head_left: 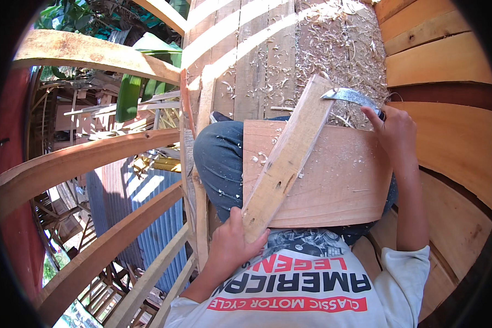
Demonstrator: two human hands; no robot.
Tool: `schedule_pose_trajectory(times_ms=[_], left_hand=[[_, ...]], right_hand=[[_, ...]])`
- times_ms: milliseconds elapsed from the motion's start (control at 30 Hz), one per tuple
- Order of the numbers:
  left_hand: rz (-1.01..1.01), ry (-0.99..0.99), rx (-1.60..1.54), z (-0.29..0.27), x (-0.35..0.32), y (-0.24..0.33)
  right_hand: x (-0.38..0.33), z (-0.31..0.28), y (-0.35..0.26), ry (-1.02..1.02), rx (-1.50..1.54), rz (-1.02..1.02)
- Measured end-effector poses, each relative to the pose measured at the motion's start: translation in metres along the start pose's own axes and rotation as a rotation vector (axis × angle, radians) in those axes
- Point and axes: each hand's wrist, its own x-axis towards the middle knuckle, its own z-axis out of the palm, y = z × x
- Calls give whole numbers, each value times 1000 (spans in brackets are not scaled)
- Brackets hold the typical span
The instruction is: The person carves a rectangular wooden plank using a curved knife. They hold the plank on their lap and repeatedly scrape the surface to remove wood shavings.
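My left hand point(230, 240) grips the near end of a long narrow wooden slat point(287, 158) that slants up to the right. The slat lies across a wide flat board point(339, 180) resting on my lap. My right hand point(394, 131) holds the handle of a curved metal blade point(349, 95), whose tip meets the slat's far end. Small wood chips lie on the board and on my dark trousers point(220, 158).
Plank flooring point(257, 49) ahead is strewn with wood shavings point(333, 44). Curved wooden ribs point(76, 164) rise at the left, with open space and a corrugated metal sheet point(142, 218) below them. Curved orange planking point(448, 71) walls the right side.
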Motion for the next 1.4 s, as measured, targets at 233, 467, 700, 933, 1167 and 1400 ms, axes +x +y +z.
schedule_pose_trajectory(times_ms=[233, 467, 700, 933, 1167, 1400], left_hand=[[-42, -17, -15, 0, -2, -1], [-91, -53, -28, -4, 1, 7], [-41, -15, -37, -1, 3, 6], [-11, 12, -59, 1, 2, 5], [-61, 19, -54, 0, 0, 10], [7, 40, -65, 5, 0, 1]], right_hand=[[-12, -10, 30, -29, 217, 262], [-84, -3, -54, -256, 235, -188], [-61, 2, -50, -201, 158, -200], [-37, 4, -45, -54, 89, -223], [14, -4, -22, -112, 3, 24], [44, 3, 39, 117, 82, 313]])
